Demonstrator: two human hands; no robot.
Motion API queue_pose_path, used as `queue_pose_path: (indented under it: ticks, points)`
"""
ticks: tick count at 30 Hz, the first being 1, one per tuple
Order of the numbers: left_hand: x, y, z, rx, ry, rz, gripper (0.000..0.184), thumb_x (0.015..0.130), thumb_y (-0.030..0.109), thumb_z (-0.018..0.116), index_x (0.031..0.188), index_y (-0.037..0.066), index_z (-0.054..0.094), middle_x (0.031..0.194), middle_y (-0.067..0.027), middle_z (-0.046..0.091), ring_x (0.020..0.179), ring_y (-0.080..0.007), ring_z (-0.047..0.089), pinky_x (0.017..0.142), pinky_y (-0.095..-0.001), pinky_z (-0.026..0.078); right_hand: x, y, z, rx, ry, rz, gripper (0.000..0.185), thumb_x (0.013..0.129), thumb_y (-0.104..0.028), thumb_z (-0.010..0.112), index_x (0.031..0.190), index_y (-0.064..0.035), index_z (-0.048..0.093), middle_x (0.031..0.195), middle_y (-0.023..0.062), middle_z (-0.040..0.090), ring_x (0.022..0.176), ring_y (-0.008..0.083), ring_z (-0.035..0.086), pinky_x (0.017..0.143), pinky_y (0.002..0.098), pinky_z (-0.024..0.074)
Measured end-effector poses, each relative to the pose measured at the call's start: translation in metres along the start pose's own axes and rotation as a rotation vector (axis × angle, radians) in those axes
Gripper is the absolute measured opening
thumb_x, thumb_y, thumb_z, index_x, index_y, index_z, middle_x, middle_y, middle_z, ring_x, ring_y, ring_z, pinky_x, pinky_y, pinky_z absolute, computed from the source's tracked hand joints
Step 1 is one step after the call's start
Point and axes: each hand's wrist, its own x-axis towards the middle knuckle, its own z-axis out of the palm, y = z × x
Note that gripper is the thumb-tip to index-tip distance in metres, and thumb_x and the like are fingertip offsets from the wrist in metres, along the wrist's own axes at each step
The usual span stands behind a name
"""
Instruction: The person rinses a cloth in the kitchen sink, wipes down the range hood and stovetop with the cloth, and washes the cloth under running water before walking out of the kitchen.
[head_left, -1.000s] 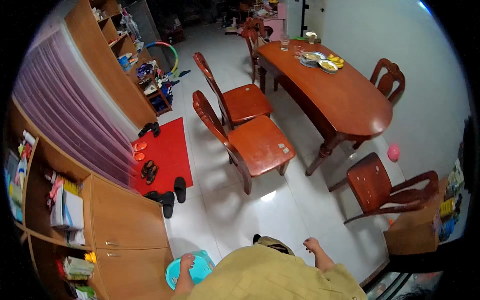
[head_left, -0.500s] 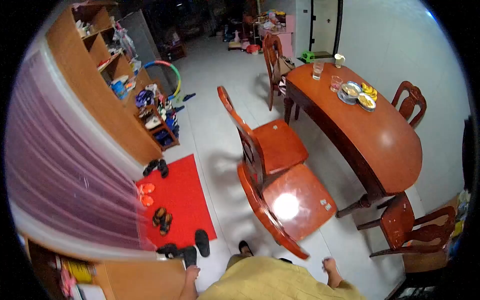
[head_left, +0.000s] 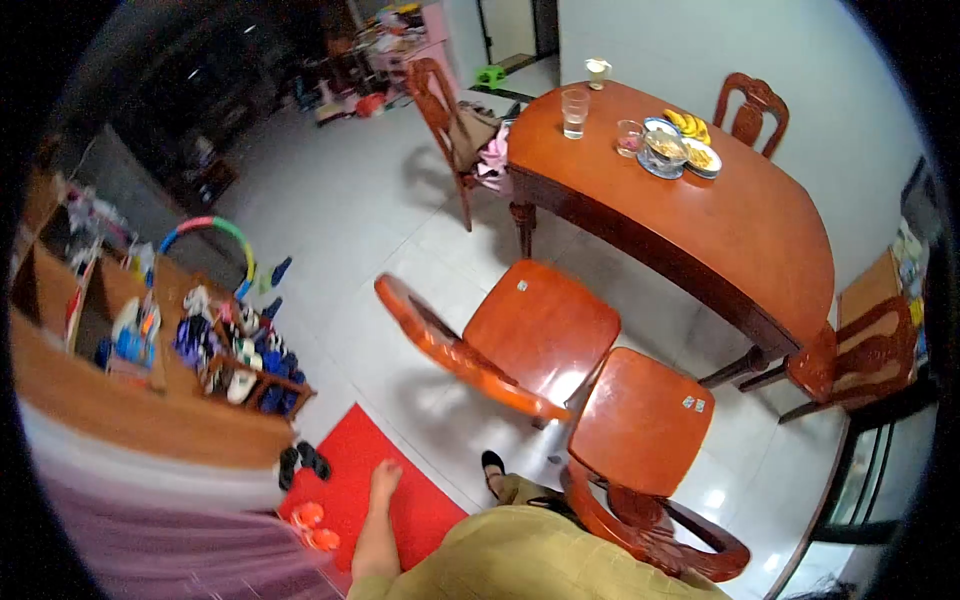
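My left hand hangs over the red mat with nothing visible in it, its small, slightly blurred fingers loosely apart. No part of my right hand shows in the frame. Close by on my right stands a wooden chair with a glossy reddish seat and a carved back. Another wooden chair is in front of me, its back towards the left. Beyond both chairs stretches a rounded wooden table.
On the table are a glass of water, a small glass, bananas and bowls of food. A shoe rack, a hula hoop and orange slippers lie to the left. A far chair holds bags.
My view has turned right and moved forward, so the chairs and table are nearer. My left hand has moved over the mat, and my right hand has left the view.
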Motion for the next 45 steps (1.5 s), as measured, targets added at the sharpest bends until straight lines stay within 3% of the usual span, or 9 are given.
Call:
queue_pose_path:
  ticks: [4,6,9,14,21,23,27,33,45]
  points:
    - [0.03,-0.102,-0.076,0.197,-0.258,-0.389,0.016,0.075,0.021,0.06,0.082,0.006,0.062,0.076,-0.0135,0.063,0.073,-0.0233,0.06,0.065,-0.0351,0.048,-0.032,-0.057,0.085,0.136,0.029,0.049,0.017,0.075,-0.027,0.06,0.079,-0.0105,0.063,0.076,0.0075,0.062,0.059,0.0201,0.059,0.053,0.0353,0.0466]
    - [0.039,-0.151,-0.107,0.901,-0.201,0.701,0.017,0.075,0.022,0.05,0.063,0.012,0.057,0.063,-0.0102,0.057,0.057,-0.0266,0.056,0.05,-0.0415,0.042,-0.044,-0.096,0.124,0.168,0.022,0.053,0.018,0.075,-0.028,0.06,0.082,-0.0113,0.063,0.078,0.0071,0.063,0.061,0.0197,0.059,0.054,0.0355,0.0465]
    - [0.048,-0.174,-0.165,0.217,-0.29,-0.405,0.016,0.075,0.023,0.05,0.067,0.011,0.058,0.064,-0.0102,0.057,0.058,-0.0261,0.055,0.052,-0.0409,0.043,-0.052,-0.158,0.185,0.212,0.017,0.057,0.019,0.075,-0.029,0.06,0.085,-0.0126,0.064,0.082,0.0064,0.063,0.063,0.0192,0.059,0.056,0.0359,0.0464]
    - [0.194,-0.189,-0.221,0.123,-0.247,-0.543,0.018,0.076,0.025,0.051,0.074,0.008,0.058,0.066,-0.0103,0.057,0.06,-0.0253,0.055,0.054,-0.0399,0.044,-0.046,-0.263,0.298,0.229,0.025,0.075,0.02,0.075,-0.029,0.061,0.087,-0.0129,0.064,0.084,0.0059,0.064,0.064,0.0184,0.059,0.056,0.0358,0.0463]
    - [0.555,-0.141,-0.292,0.471,-0.123,0.192,0.024,0.077,0.028,0.052,0.083,0.005,0.059,0.068,-0.0104,0.056,0.062,-0.0242,0.054,0.057,-0.0385,0.044,-0.065,-0.454,0.447,0.173,0.023,0.041,0.02,0.075,-0.028,0.061,0.082,-0.0092,0.063,0.076,0.0062,0.062,0.058,0.0177,0.058,0.051,0.0344,0.0463]
    - [0.653,-0.102,-0.281,0.721,0.264,0.615,0.026,0.078,0.028,0.053,0.085,0.004,0.059,0.068,-0.0104,0.056,0.063,-0.0238,0.054,0.058,-0.0382,0.045,-0.074,-0.511,0.478,0.152,0.013,0.022,0.02,0.075,-0.027,0.06,0.081,-0.0081,0.063,0.074,0.0063,0.061,0.056,0.0175,0.058,0.05,0.034,0.0463]
    - [0.803,0.027,-0.301,-0.099,-0.081,-0.017,0.027,0.073,0.015,0.061,0.097,0.004,0.06,0.08,-0.0118,0.062,0.072,-0.0216,0.059,0.067,-0.0325,0.047,-0.068,-0.609,0.53,0.111,-0.014,-0.002,0.021,0.075,-0.026,0.06,0.078,-0.006,0.062,0.069,0.0065,0.06,0.052,0.017,0.057,0.047,0.0333,0.0463]
    - [0.994,0.052,-0.294,0.121,-0.226,0.147,0.029,0.073,0.019,0.06,0.097,0.002,0.06,0.081,-0.0136,0.064,0.074,-0.0217,0.06,0.069,-0.0309,0.047,-0.022,-0.789,0.578,0.063,-0.035,-0.045,0.022,0.076,-0.025,0.06,0.074,-0.0028,0.061,0.063,0.0068,0.058,0.047,0.0164,0.056,0.043,0.0321,0.0464]
    - [1.118,0.081,-0.384,0.127,-0.324,-0.373,0.038,0.082,0.033,0.048,0.108,0.005,0.052,0.101,-0.0143,0.054,0.077,-0.0229,0.057,0.067,-0.0359,0.047,0.066,-1.178,0.579,-0.181,-0.026,-0.392,0.024,0.077,-0.021,0.058,0.063,-0.0015,0.055,0.053,0.0052,0.055,0.04,0.0144,0.055,0.036,0.0285,0.0454]
